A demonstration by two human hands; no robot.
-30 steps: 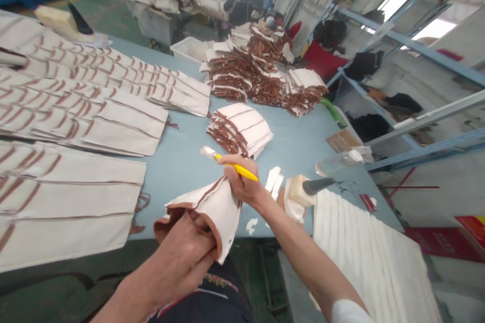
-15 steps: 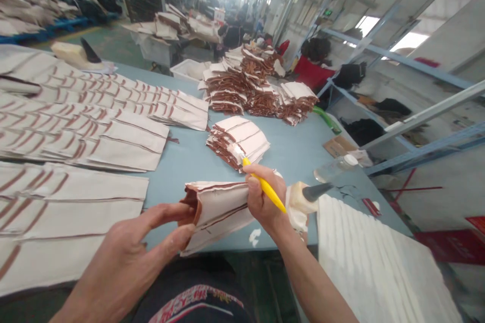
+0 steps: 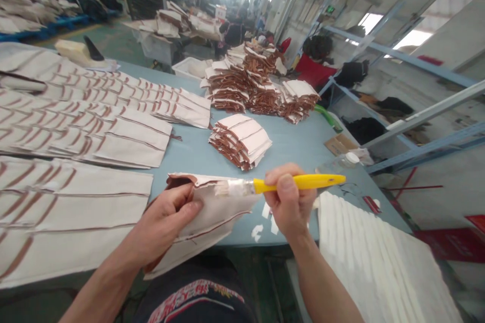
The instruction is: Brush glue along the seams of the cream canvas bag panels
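Observation:
My left hand [image 3: 166, 219] grips a cream fabric piece with brown trim [image 3: 212, 212], held flat over the table's near edge. My right hand [image 3: 290, 199] is closed round a yellow-handled brush [image 3: 299, 182], held level, its pale bristles resting on the fabric's upper edge. Rows of the same fabric pieces [image 3: 87, 126] lie overlapped to the left. A small stack of them [image 3: 240, 139] sits just beyond the brush.
The blue table [image 3: 295, 144] carries tall piles of folded pieces [image 3: 257, 83] at the back. A white padded sheet [image 3: 371, 257] lies at the right, with a clear bottle [image 3: 343, 160] and a cardboard scrap [image 3: 339, 144] near it. Metal shelving [image 3: 417, 116] stands at the right.
My left hand has taken hold of the fabric piece and flattened it. My right hand swung the brush level, so the bristles now rest on the fabric.

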